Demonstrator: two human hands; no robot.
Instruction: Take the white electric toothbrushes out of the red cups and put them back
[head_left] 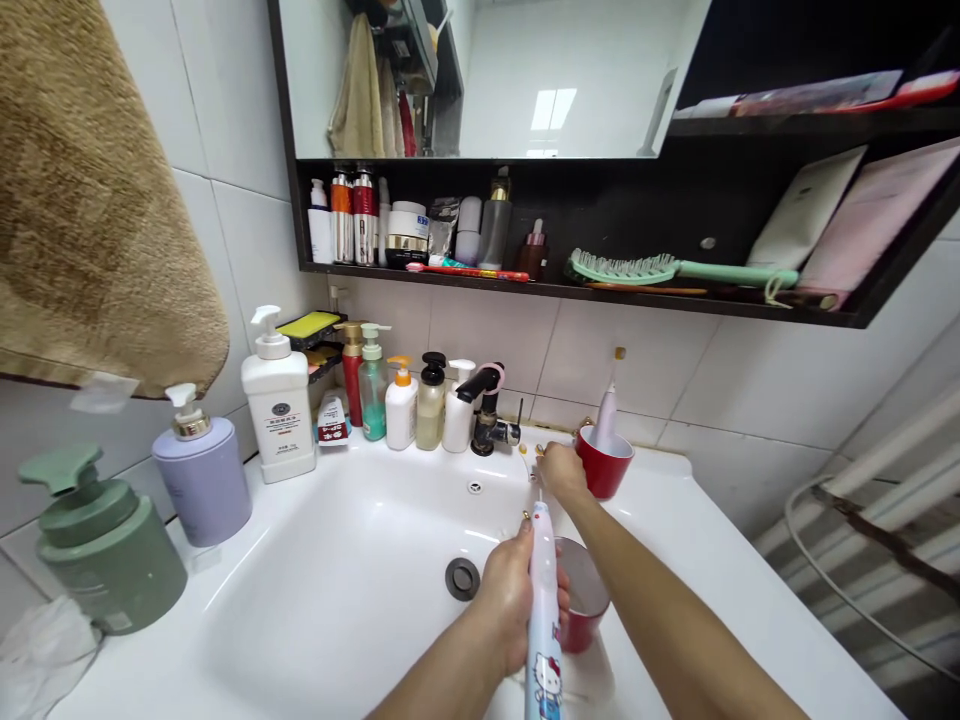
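Note:
My left hand (pixel 508 595) is wrapped round a white and light-blue electric toothbrush (pixel 544 590) with a cartoon cat on its handle, held over the right side of the sink. Its thin metal shaft points up and away from me. Just beyond the shaft tip, my right hand (pixel 564 472) has its fingers drawn together; what they hold, if anything, is hidden. Behind my left fingers is a red cup (pixel 585 628), and I cannot tell whether they touch it. Another red cup (pixel 606 462) stands beside my right hand with a pale toothbrush (pixel 606 412) upright in it.
The white sink (pixel 322 590) has a dark drain (pixel 462 578) and a black faucet (pixel 489 410) at the back. Several pump bottles (pixel 279 410) line its left and rear edges. Above hangs a dark shelf (pixel 645 302) with a green hairbrush (pixel 675 268). A brown towel (pixel 105 200) hangs at left.

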